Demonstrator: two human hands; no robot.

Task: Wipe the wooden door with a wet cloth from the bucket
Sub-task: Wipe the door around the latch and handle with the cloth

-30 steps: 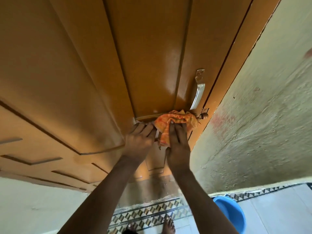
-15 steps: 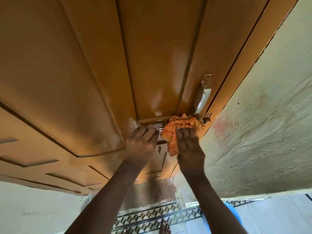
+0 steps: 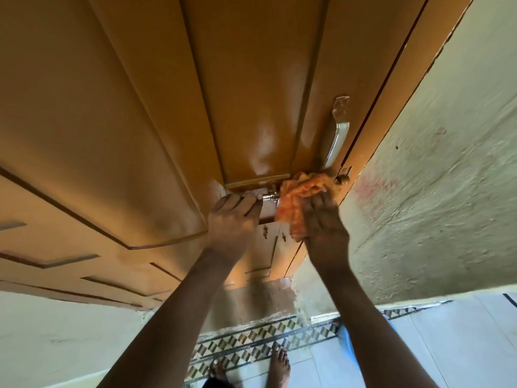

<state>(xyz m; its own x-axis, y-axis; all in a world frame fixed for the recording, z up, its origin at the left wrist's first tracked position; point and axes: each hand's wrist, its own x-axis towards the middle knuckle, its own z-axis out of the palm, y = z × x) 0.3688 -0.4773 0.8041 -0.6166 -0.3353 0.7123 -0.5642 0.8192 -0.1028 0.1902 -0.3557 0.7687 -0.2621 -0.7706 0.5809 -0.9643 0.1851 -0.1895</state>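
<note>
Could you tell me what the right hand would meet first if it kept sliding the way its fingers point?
Probably the latch knob just beyond the orange cloth under the right hand; depth is unclear.
</note>
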